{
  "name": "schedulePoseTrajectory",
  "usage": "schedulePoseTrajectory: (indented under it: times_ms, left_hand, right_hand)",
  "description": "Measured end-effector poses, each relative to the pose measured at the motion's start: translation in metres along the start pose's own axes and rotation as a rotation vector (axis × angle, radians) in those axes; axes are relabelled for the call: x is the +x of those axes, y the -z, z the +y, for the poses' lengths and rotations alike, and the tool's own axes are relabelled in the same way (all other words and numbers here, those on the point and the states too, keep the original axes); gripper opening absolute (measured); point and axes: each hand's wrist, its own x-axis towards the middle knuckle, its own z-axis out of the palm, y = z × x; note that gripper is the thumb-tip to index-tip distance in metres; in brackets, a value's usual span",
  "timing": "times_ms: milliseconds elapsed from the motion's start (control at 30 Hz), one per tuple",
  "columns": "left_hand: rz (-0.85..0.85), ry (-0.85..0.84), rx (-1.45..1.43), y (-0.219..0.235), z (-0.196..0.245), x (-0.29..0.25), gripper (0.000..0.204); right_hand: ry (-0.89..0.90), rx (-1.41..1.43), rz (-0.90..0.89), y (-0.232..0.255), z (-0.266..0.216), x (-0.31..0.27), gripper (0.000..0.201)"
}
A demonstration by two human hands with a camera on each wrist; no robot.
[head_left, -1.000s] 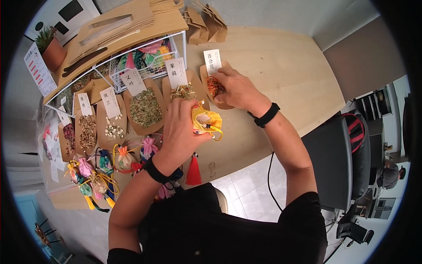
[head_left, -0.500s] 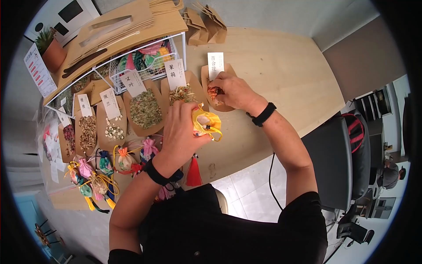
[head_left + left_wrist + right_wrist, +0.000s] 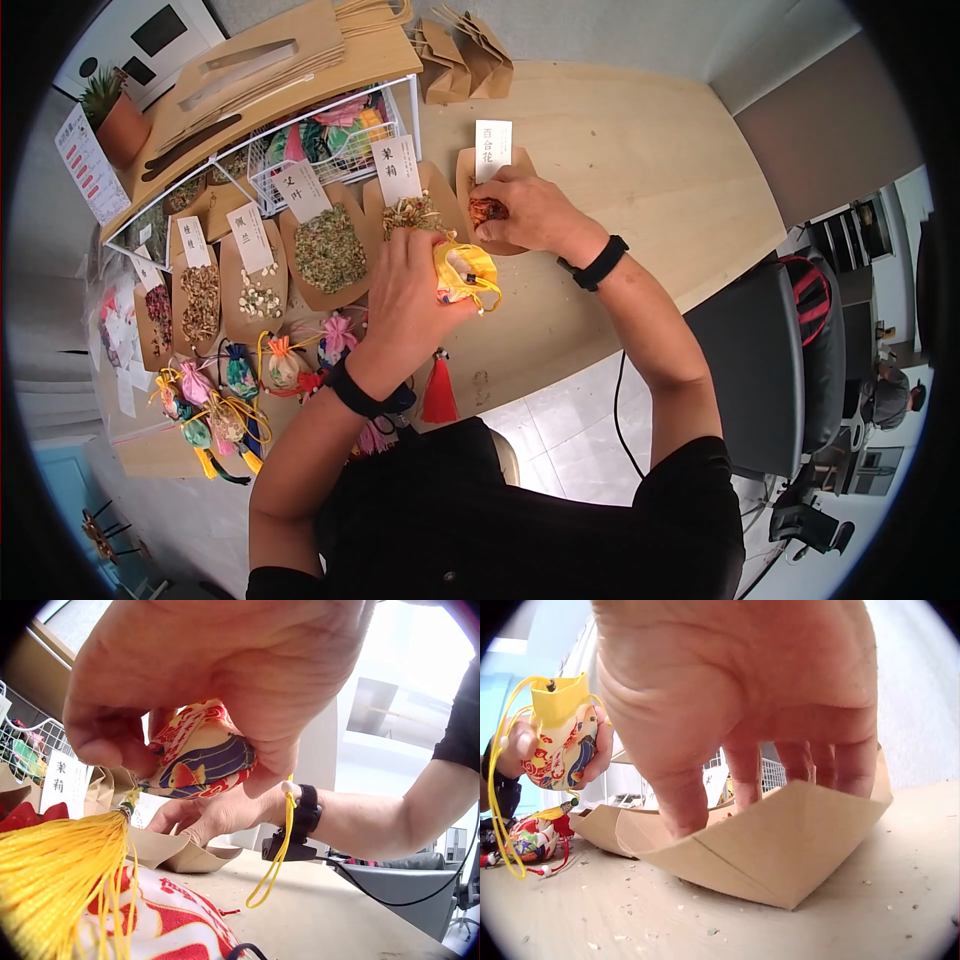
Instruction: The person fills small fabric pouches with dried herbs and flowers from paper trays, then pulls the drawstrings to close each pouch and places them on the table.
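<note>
My left hand [image 3: 400, 290] grips a small drawstring pouch [image 3: 564, 746], fingers on one side and thumb on the other. Its yellow mouth gapes upward, a yellow cord loops off it, and the body is red, cream and blue. A yellow tassel [image 3: 67, 881] hangs below the pouch in the left wrist view. The right hand [image 3: 540, 213] reaches down into a brown paper tray [image 3: 780, 847], thumb and fingers bent around dried orange-red petals [image 3: 484, 211]. In the right wrist view, the tray wall hides the fingertips. A white label card [image 3: 493, 148] stands at the tray's back.
Left of this tray runs a row of labelled paper trays with dried herbs [image 3: 330, 250]. Several finished-looking pouches [image 3: 285, 362] and a red tassel [image 3: 440, 390] lie along the front edge. Behind stand a wooden shelf [image 3: 290, 90], a wire basket [image 3: 330, 140] and paper bags [image 3: 465, 60].
The right hand's thumb and fingers have worked through the petals and drawn together around some; the tray and card shifted slightly. The left hand holds the pouch in nearly the same place, tilted a little.
</note>
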Motion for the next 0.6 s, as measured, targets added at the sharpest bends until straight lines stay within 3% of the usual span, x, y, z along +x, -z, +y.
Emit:
schedulePoseTrajectory:
  times_ms: [367,600]
  left_hand:
    - [0.005,0.069,0.081,-0.016,-0.010,0.028,0.068]
    - [-0.029,0.118,0.173,-0.024,-0.014,0.047,0.069]
  right_hand:
    - [0.051,0.106,0.118,-0.021,0.017,0.007,0.020]
    - [-0.007,0.287,0.240,0.011,0.012,-0.005,0.020]
